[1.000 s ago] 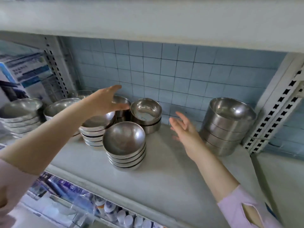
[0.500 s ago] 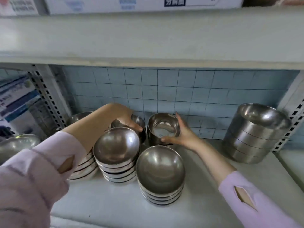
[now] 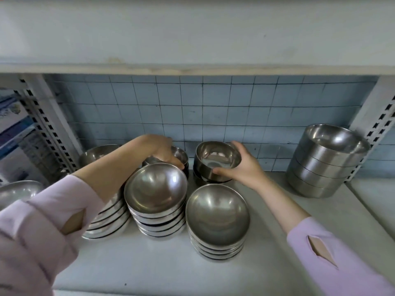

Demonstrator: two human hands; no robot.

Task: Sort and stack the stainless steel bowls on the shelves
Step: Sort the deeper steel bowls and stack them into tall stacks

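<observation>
My right hand (image 3: 241, 165) grips a small deep steel bowl (image 3: 215, 159), tilted and lifted a little off the bowl beneath it at the back of the shelf. My left hand (image 3: 162, 150) reaches over the front stacks and closes on the rim of another small bowl (image 3: 180, 153) at the back. In front stand two stacks of wider shallow bowls, one at the centre left (image 3: 156, 189) and one at the centre right (image 3: 217, 214). My left forearm partly hides a flatter stack (image 3: 109, 221).
A tall stack of large straight-sided bowls (image 3: 327, 159) stands at the right by the slotted upright (image 3: 376, 116). More bowls (image 3: 19, 191) sit at far left beyond another upright. The upper shelf board (image 3: 192, 39) hangs low overhead. Blue tiles form the back wall.
Both hands went from open above the stacks to the back row. My right hand took hold of the small bowl and tilted it up; my left hand settled on the neighbouring small bowl.
</observation>
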